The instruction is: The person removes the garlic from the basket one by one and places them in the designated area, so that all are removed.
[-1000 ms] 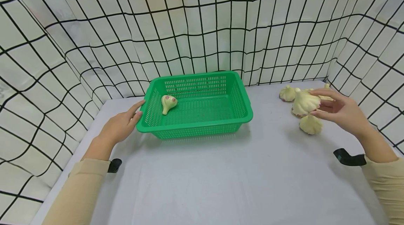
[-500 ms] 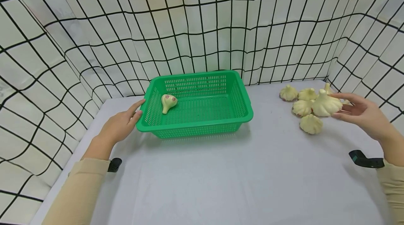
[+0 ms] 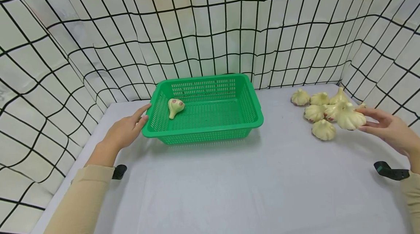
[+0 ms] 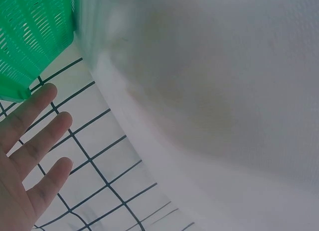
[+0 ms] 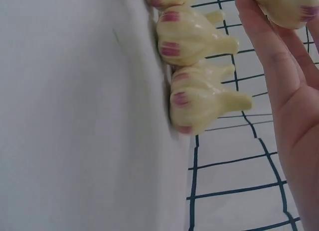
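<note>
My right hand (image 3: 390,129) pinches a pale garlic bulb (image 3: 351,118) between thumb and fingers, above the right side of the table. That same held bulb (image 5: 294,8) shows at the top right of the right wrist view, partly cut off. Just left of it lie several other garlic bulbs (image 3: 323,129), cream with purple patches. At the left end of a green plastic basket (image 3: 203,135), my left hand (image 3: 123,132) touches the rim with its fingertips. Three nearly straight fingers (image 4: 42,141) appear in the left wrist view. One garlic bulb (image 3: 176,107) lies inside the basket, near its left end.
A white cloth-like surface (image 3: 210,186) covers the table. Black wire grid (image 3: 229,30) over white sheeting rises at the back and both sides. The basket stands near the back grid, and the bulb group (image 3: 300,97) lies near the back right corner.
My right hand has moved right and slightly toward me with the held garlic bulb, so more of the bulbs on the table are uncovered. The left hand and basket have not moved.
</note>
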Available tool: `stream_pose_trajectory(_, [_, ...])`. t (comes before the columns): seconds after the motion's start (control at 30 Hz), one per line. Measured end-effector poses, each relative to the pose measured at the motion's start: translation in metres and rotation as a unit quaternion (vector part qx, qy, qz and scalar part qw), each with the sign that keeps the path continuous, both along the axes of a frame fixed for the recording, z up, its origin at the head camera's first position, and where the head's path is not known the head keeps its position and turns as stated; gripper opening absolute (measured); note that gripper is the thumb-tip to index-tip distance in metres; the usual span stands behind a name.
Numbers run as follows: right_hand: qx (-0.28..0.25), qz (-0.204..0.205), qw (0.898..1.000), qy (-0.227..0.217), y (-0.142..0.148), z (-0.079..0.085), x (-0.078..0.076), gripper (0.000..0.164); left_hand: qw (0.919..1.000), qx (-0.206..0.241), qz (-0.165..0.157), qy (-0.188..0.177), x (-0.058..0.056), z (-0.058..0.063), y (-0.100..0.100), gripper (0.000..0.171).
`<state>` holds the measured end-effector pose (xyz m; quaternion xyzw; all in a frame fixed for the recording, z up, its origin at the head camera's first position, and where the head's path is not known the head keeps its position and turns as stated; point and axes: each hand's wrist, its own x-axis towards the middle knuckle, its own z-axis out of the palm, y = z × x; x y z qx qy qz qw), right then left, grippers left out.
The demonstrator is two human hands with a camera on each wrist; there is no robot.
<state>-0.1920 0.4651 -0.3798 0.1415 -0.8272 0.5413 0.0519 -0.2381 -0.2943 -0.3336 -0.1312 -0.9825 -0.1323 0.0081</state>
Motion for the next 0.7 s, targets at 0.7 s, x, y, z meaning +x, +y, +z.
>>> stream_pose_trajectory(0.7, [0.102, -0.003, 0.989, -0.106, 0.019, -0.023, -0.008, 0.050, 1.0000, -0.004, -0.001, -0.001, -0.001, 0.000, -0.001, 0.062])
